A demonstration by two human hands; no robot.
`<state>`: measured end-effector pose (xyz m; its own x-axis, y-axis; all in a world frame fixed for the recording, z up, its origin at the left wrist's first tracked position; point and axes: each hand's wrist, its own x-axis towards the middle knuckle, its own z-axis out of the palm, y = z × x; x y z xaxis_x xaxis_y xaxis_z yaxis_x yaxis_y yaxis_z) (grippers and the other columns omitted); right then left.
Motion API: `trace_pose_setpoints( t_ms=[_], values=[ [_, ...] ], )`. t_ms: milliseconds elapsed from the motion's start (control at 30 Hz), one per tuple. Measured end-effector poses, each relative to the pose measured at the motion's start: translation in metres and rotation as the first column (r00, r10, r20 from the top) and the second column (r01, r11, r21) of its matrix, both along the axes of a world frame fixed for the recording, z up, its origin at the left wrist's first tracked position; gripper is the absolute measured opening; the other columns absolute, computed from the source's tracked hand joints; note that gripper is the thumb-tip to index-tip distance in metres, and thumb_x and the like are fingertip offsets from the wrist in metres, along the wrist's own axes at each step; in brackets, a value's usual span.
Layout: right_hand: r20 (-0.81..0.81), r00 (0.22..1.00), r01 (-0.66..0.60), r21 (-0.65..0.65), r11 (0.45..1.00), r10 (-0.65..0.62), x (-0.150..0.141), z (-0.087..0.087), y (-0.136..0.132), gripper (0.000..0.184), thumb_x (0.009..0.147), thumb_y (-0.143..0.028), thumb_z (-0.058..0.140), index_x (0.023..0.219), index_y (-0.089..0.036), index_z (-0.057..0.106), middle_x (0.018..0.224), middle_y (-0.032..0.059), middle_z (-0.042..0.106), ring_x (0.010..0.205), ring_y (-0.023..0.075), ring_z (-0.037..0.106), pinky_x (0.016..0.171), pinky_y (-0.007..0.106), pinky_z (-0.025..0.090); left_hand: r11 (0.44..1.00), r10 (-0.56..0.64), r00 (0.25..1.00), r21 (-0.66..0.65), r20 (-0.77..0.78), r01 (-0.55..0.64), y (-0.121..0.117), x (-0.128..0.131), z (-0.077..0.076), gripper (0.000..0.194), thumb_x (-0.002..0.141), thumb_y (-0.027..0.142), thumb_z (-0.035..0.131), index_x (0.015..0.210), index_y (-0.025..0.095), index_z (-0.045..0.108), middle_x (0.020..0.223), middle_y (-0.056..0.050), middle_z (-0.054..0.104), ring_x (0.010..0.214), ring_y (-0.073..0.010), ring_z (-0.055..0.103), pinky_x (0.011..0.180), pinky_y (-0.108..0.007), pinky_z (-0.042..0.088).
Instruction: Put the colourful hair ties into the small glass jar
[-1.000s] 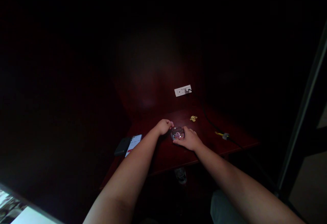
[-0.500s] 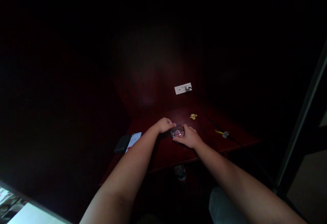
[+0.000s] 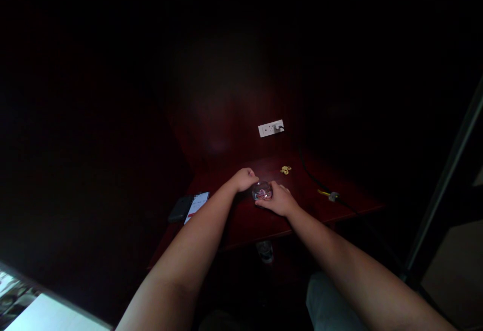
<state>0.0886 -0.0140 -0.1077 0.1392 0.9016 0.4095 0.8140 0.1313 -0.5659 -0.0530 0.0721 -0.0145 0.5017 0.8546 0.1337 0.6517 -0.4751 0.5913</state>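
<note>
A small clear round jar (image 3: 266, 187) with pink and other coloured bands in it stands on the dark red table. My right hand (image 3: 281, 199) is wrapped round its right side, the thumb across the near side. Just left of the jar is my left hand (image 3: 246, 179), its fingers curled and its thumb pointing at the jar's rim. What those fingers hold, if anything, is too small and dim to make out. Beyond the jar, a little to the right, lies a small bunch of yellow bands (image 3: 286, 170).
On the left lie a phone (image 3: 197, 204) with a lit screen and a black case-like object (image 3: 179, 209). A white wall socket (image 3: 270, 128) has a plug in it. A dark cable with a grey-and-yellow piece (image 3: 332, 196) runs along the right. Under the table is a shoe (image 3: 265, 251).
My left hand has drawn slightly up and away from the jar's rim. A pinkish thing at its fingertips no longer shows there. My right hand keeps its hold on the jar.
</note>
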Motion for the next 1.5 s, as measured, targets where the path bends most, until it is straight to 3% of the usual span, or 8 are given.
trace_pose_setpoints(
  t_ms=[100,267,533,767,1100,1500],
  values=[
    [0.003,1.000,-0.002,0.000,1.000,0.002,0.000,0.000,0.000,0.071,0.058,-0.071,0.066,0.105,-0.021,0.051,0.099,0.0096,0.063,0.095,0.0262,0.058,0.079,0.033,0.039,0.999,-0.002,1.000,0.041,-0.010,0.002,0.001,0.000,-0.001,0.012,0.062,0.022,0.064,0.066,0.015,0.056,0.057,0.004,0.052,0.052,-0.0088,0.044,0.050,-0.021,0.033],
    [-0.009,1.000,-0.007,-0.012,1.000,0.007,0.000,0.002,-0.002,0.071,0.058,-0.070,0.066,0.107,-0.021,0.051,0.099,0.0093,0.063,0.096,0.0262,0.058,0.080,0.033,0.039,0.998,-0.038,0.999,-0.044,-0.015,0.038,0.002,-0.001,-0.002,0.009,0.063,0.020,0.062,0.068,0.013,0.062,0.060,0.001,0.058,0.053,-0.0096,0.049,0.051,-0.021,0.036],
    [-0.024,1.000,0.004,-0.031,1.000,-0.005,-0.001,0.007,-0.004,0.071,0.057,-0.068,0.068,0.106,-0.020,0.052,0.100,0.0097,0.063,0.096,0.0262,0.058,0.080,0.033,0.039,0.989,-0.132,0.991,-0.058,0.032,0.134,0.009,-0.008,-0.005,0.037,0.080,0.020,0.035,0.082,0.011,0.071,0.072,-0.004,0.065,0.063,-0.0124,0.055,0.063,-0.023,0.042],
    [-0.015,1.000,-0.004,-0.020,1.000,0.004,0.000,0.005,-0.004,0.071,0.058,-0.069,0.067,0.107,-0.020,0.051,0.097,0.0092,0.063,0.093,0.0262,0.059,0.077,0.032,0.039,0.965,-0.185,0.979,-0.173,0.088,0.198,0.008,-0.013,-0.009,0.034,0.079,0.019,0.046,0.106,0.007,0.062,0.084,-0.008,0.071,0.057,-0.0095,0.051,0.060,-0.023,0.040],
    [-0.012,1.000,0.007,-0.025,1.000,-0.007,-0.001,0.006,-0.004,0.068,0.058,-0.068,0.068,0.104,-0.019,0.052,0.097,0.0096,0.063,0.094,0.0265,0.059,0.077,0.032,0.039,0.974,-0.130,0.976,-0.160,0.172,0.158,0.001,-0.006,-0.012,0.023,0.077,0.031,0.062,0.086,0.011,0.054,0.074,-0.008,0.071,0.054,-0.0084,0.054,0.053,-0.020,0.039],
    [0.006,1.000,0.000,-0.026,1.000,0.000,-0.004,0.008,-0.003,0.070,0.059,-0.068,0.067,0.107,-0.020,0.052,0.097,0.0090,0.063,0.095,0.0263,0.058,0.079,0.033,0.039,0.974,-0.206,0.976,-0.078,0.074,0.212,0.002,0.004,-0.015,0.044,0.081,0.051,0.049,0.078,0.010,0.062,0.073,-0.008,0.070,0.055,-0.0103,0.053,0.055,-0.022,0.040]
  ],
)
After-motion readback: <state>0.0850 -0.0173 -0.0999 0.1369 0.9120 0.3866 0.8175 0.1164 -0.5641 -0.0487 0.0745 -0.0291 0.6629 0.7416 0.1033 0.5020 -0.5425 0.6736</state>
